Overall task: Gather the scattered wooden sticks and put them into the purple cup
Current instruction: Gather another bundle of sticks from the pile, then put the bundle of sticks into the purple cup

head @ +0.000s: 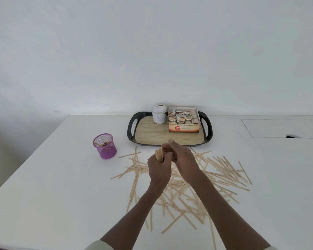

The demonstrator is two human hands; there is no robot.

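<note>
Clenching a bundle of sticks (159, 156), the left hand (158, 168) meets the right hand (183, 159) (fingers curled, grip unclear).

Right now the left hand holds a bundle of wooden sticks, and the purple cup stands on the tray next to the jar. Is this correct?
Not quite. The purple cup is not on the tray; it stands on the white table, to the tray's left, apart from the jar. The head view shows this. The left hand does hold a bundle of wooden sticks.
</note>
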